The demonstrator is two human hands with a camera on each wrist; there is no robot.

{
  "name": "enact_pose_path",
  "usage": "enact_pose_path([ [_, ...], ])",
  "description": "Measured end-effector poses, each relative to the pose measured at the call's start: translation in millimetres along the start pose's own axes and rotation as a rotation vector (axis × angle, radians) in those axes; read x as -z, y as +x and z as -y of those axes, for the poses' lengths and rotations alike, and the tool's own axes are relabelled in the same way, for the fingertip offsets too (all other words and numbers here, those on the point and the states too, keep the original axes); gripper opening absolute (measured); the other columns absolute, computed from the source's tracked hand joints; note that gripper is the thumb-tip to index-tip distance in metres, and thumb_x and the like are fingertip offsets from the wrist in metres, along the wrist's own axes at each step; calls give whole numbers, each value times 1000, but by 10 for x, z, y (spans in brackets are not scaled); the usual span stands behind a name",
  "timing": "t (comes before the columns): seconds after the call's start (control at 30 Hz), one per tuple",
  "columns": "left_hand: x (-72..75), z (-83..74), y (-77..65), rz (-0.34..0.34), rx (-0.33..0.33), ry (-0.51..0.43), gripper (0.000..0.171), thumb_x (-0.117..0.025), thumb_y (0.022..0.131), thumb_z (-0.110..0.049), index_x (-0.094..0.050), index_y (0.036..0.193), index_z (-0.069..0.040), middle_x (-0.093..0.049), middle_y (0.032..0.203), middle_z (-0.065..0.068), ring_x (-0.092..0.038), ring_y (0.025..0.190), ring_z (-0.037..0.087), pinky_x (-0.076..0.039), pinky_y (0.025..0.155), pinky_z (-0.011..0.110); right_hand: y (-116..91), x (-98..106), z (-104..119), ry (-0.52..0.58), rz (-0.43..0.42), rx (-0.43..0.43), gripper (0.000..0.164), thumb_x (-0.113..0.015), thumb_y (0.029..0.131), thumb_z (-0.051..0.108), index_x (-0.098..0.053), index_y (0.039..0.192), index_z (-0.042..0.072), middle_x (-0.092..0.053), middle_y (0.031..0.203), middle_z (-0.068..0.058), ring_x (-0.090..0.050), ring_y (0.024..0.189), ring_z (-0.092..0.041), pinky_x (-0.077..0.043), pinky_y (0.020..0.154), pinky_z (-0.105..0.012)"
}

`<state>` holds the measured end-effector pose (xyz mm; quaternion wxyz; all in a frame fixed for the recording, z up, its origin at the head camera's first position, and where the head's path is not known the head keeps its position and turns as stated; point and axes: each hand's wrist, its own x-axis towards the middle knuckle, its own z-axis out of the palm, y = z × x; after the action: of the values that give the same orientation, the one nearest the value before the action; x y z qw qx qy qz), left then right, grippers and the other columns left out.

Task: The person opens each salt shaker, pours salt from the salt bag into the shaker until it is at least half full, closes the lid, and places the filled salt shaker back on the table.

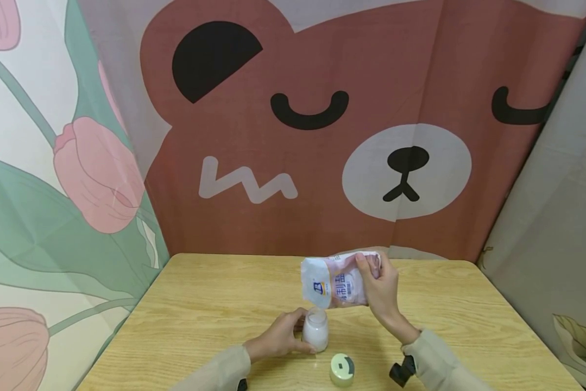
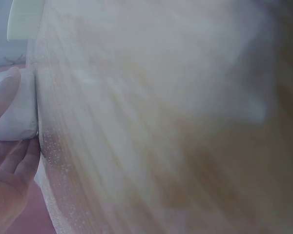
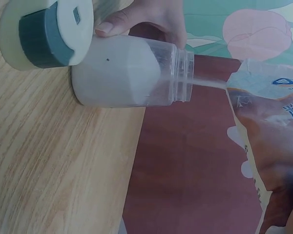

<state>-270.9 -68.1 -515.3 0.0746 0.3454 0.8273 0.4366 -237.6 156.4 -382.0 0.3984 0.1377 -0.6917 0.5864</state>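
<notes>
In the head view my right hand [image 1: 384, 288] grips a pink and white salt bag [image 1: 339, 282], tipped with its mouth low toward the left. A clear jar [image 1: 315, 332] stands upright on the table just under that mouth. My left hand [image 1: 279, 338] holds the jar from the left, thumb in front and fingers behind. In the right wrist view a thin stream of white salt [image 3: 209, 83] runs from the bag into the jar. White salt fills much of the jar, higher against one side. The left wrist view shows only part of that hand and the jar.
A pale green cap [image 1: 341, 370] with a dark green patch lies on the table [image 1: 214, 293] in front of the jar. Behind the table hangs a bear-print cloth [image 1: 273, 228]; a tulip-print cloth [image 1: 97, 174] hangs at the left. A plant [image 1: 578, 339] shows at the right edge.
</notes>
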Motion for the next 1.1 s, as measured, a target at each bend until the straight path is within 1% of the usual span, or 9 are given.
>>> enact_pose_path([
  [0.17, -1, 4, 0, 1, 5, -2, 61, -90, 74, -19, -56, 123, -5, -65, 122, 6, -63, 108, 11, -51, 93, 24, -4, -3, 3, 9, 9, 1, 5, -63, 91, -7, -59, 92, -10, -52, 68, 7, -51, 53, -6, -42, 41, -18],
  [0.5, -3, -8, 3, -7, 7, -9, 62, -90, 72, -18, -56, 123, -5, -65, 122, 6, -62, 109, 12, -50, 94, 25, -16, -12, 5, -21, 25, 57, 6, -64, 89, -8, -58, 87, -7, -49, 67, 7, -49, 53, -2, -41, 40, -17],
  [0.7, 0, -22, -3, -8, 9, -11, 61, -90, 73, -18, -56, 122, -5, -65, 122, 6, -62, 108, 12, -50, 94, 25, -22, -12, -1, -21, 26, 60, 5, -64, 89, -8, -59, 87, -7, -50, 67, 7, -49, 53, -2, -40, 41, -17],
  [0.93, 2, -28, -6, -4, 16, -14, 61, -90, 73, -19, -56, 122, -5, -65, 122, 6, -62, 108, 12, -50, 94, 25, -37, -12, -11, 0, 40, 37, 5, -63, 90, -7, -59, 89, -9, -53, 68, 8, -53, 53, -6, -44, 41, -17],
  [1.1, 4, -31, -6, 0, 29, -24, 61, -90, 73, -19, -56, 122, -6, -65, 123, 6, -62, 109, 12, -50, 94, 25, -44, -12, -13, -3, 43, 32, 5, -63, 90, -7, -59, 88, -7, -52, 67, 8, -53, 53, -7, -43, 41, -17],
])
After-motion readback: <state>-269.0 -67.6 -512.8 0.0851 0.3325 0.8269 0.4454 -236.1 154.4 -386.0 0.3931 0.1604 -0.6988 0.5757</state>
